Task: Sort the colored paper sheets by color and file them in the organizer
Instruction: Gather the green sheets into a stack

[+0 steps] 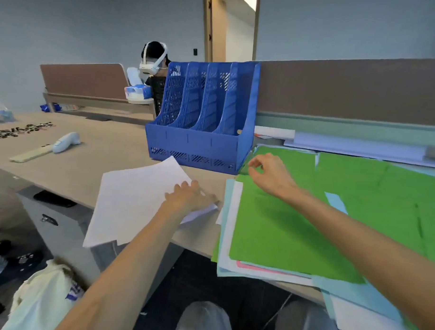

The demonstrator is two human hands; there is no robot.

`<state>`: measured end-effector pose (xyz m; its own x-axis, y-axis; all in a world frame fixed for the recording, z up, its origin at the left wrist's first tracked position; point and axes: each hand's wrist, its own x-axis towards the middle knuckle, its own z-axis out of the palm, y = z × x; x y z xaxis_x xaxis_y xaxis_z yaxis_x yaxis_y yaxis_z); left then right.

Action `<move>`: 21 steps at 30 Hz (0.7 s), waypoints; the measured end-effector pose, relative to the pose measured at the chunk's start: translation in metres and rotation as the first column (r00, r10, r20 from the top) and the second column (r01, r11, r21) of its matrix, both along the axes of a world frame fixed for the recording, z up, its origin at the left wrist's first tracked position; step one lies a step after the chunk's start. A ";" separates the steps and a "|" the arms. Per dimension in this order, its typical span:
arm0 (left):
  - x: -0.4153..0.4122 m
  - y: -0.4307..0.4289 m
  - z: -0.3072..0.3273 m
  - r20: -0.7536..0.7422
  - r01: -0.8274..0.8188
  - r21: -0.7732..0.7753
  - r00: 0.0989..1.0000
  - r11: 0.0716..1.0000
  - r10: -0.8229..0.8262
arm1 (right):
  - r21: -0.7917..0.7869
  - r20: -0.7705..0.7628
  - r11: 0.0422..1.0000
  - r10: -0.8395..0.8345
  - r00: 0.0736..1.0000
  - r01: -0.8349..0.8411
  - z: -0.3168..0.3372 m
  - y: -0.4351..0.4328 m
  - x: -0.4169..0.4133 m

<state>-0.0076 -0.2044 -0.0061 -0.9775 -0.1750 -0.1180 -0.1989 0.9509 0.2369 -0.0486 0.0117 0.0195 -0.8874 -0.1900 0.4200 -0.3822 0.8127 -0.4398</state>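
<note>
Right grip [268,174], pinched on the green sheet's [300,223] far corner, is placed nearest the organizer [198,140], just beyond and leftward.

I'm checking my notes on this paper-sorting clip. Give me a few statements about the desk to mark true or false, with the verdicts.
1. The blue organizer has four slots. True.
2. Green paper is already filed in the organizer. False: no paper shows in its slots.
3. The left hand rests on the white sheets. True.
4. The right hand is pulling out the pink sheet. False: its fingers pinch the far corner of the top green sheet, and the pink sheet only peeks out at the pile's near edge.
5. The white sheets lie on top of the green sheet. False: they lie apart, to its left.
</note>
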 end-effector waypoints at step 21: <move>0.022 -0.005 0.014 -0.154 0.042 0.110 0.988 0.993 -0.025 | 0.013 0.067 0.999 0.043 0.997 -0.044 -0.017 -0.008 -0.002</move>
<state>0.0143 -0.2093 0.0075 -0.9906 -0.1362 0.0157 -0.1209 0.9221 0.3677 -0.0501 0.0039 0.0023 -0.9041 -0.2346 0.3572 -0.3875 0.8027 -0.4534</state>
